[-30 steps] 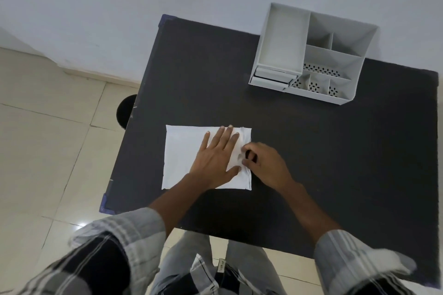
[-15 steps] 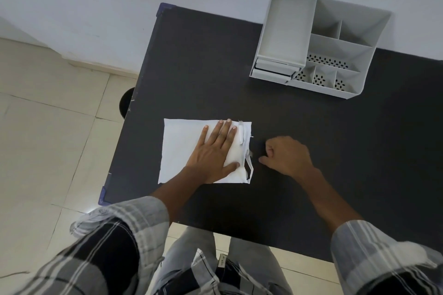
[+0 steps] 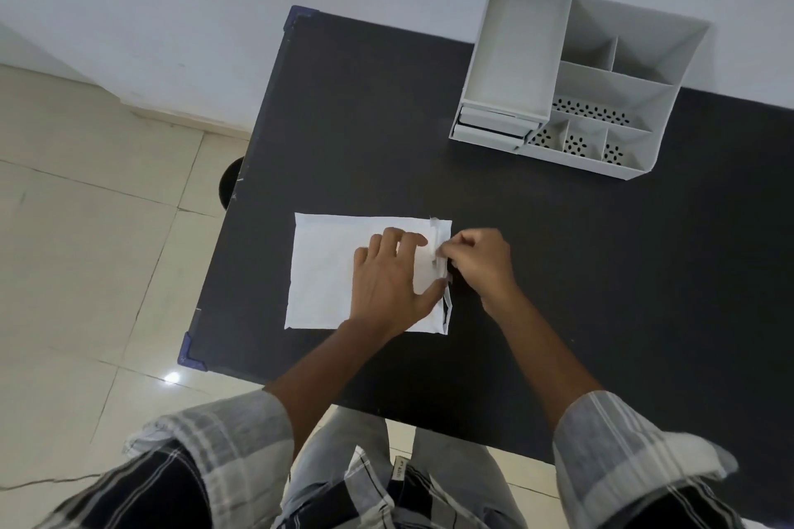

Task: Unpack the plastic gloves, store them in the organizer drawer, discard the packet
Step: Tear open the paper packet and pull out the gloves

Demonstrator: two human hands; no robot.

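Observation:
A flat white packet lies on the black table near its left front. My left hand rests flat on the packet's right half, fingers spread, pressing it down. My right hand pinches the partly torn strip along the packet's right edge; the strip's lower part hangs loose from the packet. No gloves show outside the packet. The grey organizer stands at the table's far side, its two small drawers shut at the lower left.
The organizer has several open compartments, some with perforated floors. The table's left edge drops to a tiled floor, where a dark round object sits partly under the table. A white wall runs behind the table.
My right hand pulled away to the right, tearing part of the packet's edge strip loose, then came back and pinched the strip higher up. My left hand stayed pressed on the packet.

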